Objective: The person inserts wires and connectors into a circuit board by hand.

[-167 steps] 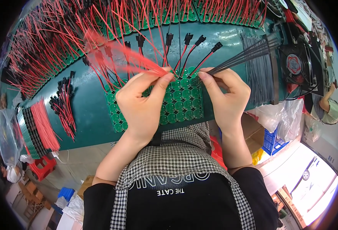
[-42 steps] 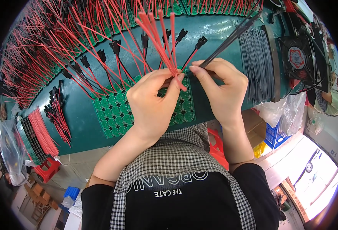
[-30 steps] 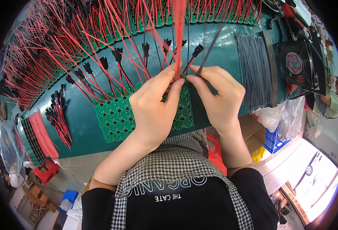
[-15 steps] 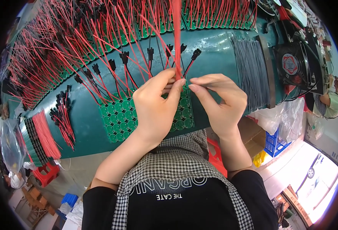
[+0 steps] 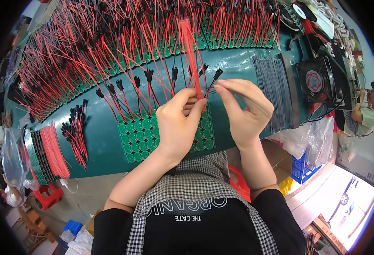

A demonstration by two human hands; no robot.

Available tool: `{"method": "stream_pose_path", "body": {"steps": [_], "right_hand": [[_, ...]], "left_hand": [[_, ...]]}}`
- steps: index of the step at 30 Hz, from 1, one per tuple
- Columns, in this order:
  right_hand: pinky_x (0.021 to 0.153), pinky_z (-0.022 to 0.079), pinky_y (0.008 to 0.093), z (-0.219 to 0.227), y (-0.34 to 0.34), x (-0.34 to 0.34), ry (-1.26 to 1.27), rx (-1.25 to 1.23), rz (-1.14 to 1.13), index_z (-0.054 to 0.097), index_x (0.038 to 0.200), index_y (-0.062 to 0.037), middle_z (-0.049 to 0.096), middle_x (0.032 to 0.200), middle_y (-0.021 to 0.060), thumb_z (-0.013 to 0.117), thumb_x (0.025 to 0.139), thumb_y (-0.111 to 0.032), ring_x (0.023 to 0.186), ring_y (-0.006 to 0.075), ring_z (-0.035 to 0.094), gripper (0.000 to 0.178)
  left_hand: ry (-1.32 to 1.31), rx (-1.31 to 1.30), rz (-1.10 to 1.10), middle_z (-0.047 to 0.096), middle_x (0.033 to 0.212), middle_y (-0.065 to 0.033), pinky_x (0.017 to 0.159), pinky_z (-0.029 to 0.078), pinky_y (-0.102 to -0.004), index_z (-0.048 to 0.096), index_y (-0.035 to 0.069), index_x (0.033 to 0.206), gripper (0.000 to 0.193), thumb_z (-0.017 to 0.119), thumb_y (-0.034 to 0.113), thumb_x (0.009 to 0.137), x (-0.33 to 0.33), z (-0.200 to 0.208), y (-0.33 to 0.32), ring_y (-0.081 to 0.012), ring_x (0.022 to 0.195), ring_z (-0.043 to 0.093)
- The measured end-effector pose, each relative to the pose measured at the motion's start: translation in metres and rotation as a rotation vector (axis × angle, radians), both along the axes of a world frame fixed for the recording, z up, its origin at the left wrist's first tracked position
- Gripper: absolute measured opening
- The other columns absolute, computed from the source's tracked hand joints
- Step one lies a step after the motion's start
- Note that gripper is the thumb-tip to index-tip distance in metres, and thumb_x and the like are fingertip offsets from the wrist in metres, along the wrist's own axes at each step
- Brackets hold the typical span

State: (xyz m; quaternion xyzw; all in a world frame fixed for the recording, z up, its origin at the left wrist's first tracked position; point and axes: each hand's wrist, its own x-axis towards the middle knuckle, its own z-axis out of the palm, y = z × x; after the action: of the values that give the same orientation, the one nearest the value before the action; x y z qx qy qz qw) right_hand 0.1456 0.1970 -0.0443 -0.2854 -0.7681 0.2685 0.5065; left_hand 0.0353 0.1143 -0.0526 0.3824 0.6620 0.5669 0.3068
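My left hand (image 5: 179, 123) is closed round an upright bundle of red wires (image 5: 190, 51), gripped near its lower end. Just right of it, the thumb and fingertips of my right hand (image 5: 248, 108) are pinched together. A thin dark line shows at those fingertips, too fine to make out. Both hands are above a green circuit board panel (image 5: 138, 138) of round boards, partly hidden by my left hand. Along the panel's far edge stand several red and black wire pairs with black plug connectors (image 5: 149, 75).
Rows of wired green boards (image 5: 131, 55) fill the back. At left lie connector leads (image 5: 75, 136), red wires (image 5: 54, 148) and a stack of green boards (image 5: 38, 157). Grey wires (image 5: 272, 93) and a black fan (image 5: 315, 81) are at right. A blue crate (image 5: 299, 168) is below.
My right hand's fingertips have moved up slightly and pinch closer together. The red wire bundle now tilts to the left at its top. The whole view has shifted a little.
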Motion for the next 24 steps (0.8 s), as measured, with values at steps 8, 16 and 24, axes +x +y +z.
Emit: {"method": "stream_pose_path", "body": {"steps": [8, 16, 24], "right_hand": [[0.064, 0.052, 0.0267, -0.001, -0.002, -0.001, -0.029, -0.171, -0.038, 0.068, 0.079, 0.0026, 0.069, 0.081, 0.0110, 0.073, 0.073, 0.003, 0.071, 0.0190, 0.067, 0.008], [0.065, 0.053, 0.0242, 0.002, -0.018, 0.022, -0.054, -0.613, 0.015, 0.066, 0.078, 0.0059, 0.069, 0.083, 0.0106, 0.070, 0.077, 0.001, 0.072, 0.0135, 0.066, 0.006], [0.065, 0.053, 0.0249, -0.005, -0.025, 0.027, -0.123, -0.548, 0.029, 0.066, 0.078, 0.0053, 0.068, 0.081, 0.0110, 0.071, 0.076, 0.002, 0.071, 0.0154, 0.066, 0.007]], "left_hand": [[-0.193, 0.074, 0.049, 0.067, 0.086, -0.0103, 0.069, 0.055, -0.0246, 0.065, -0.005, 0.091, 0.009, 0.066, -0.001, 0.084, -0.001, -0.003, -0.023, -0.0144, 0.077, 0.068], [-0.236, 0.057, 0.044, 0.068, 0.080, -0.0098, 0.065, 0.055, -0.0234, 0.067, -0.006, 0.088, 0.009, 0.069, -0.001, 0.081, 0.000, -0.008, -0.029, -0.0136, 0.074, 0.068], [-0.106, 0.014, 0.042, 0.068, 0.080, -0.0109, 0.064, 0.055, -0.0234, 0.068, -0.006, 0.088, 0.011, 0.071, 0.000, 0.079, 0.006, -0.015, -0.024, -0.0139, 0.070, 0.068]]}}
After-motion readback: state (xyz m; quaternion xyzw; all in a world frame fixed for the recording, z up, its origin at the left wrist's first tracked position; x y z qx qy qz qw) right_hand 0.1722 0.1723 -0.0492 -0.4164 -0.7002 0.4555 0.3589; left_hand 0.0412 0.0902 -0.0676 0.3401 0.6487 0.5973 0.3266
